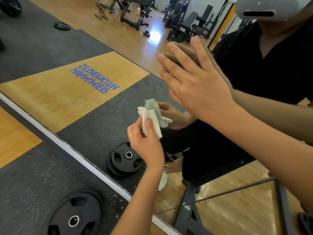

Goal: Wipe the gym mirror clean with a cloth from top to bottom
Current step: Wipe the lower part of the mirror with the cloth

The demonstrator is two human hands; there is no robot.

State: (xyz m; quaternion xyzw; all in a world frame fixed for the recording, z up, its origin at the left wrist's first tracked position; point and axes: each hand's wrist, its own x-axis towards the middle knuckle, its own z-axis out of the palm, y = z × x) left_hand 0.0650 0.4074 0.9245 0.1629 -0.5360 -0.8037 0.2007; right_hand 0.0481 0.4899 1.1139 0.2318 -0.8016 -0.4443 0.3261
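**Cloth at the glass, low centre; right palm flat on mirror**

- Gym mirror (71,48): fills most of the view, tilted in frame. Its white bottom trim (76,155) runs diagonally from left to lower centre. It reflects wood flooring, black rubber matting, benches and racks at the far end.
- Writing: only one readable item. Blue lettering (94,78) on the reflected wood platform panel (50,102) appears reversed in the mirror and reads "HAMMER STRENGTH".
- Right hand (194,82): fingers straight and spread, pressed flat on the glass upper right, fingertips meeting their reflection. It holds nothing.
- Left hand (147,145): lower, centre frame. Thumb and fingers pinch the cloth, and one finger has a small yellow ring (130,135).
- Weight plate (76,216): black, lying flat on the rubber floor just in front of the trim. Its reflection shows behind the left hand.
- Headset (264,7): grey, reflected at top right.
- Cloth (150,122): small, white, bunched into loose folds and sticking up from the pinch. Its upper edge meets its own green-tinted reflection, so it is at the glass, below and left of the right hand.
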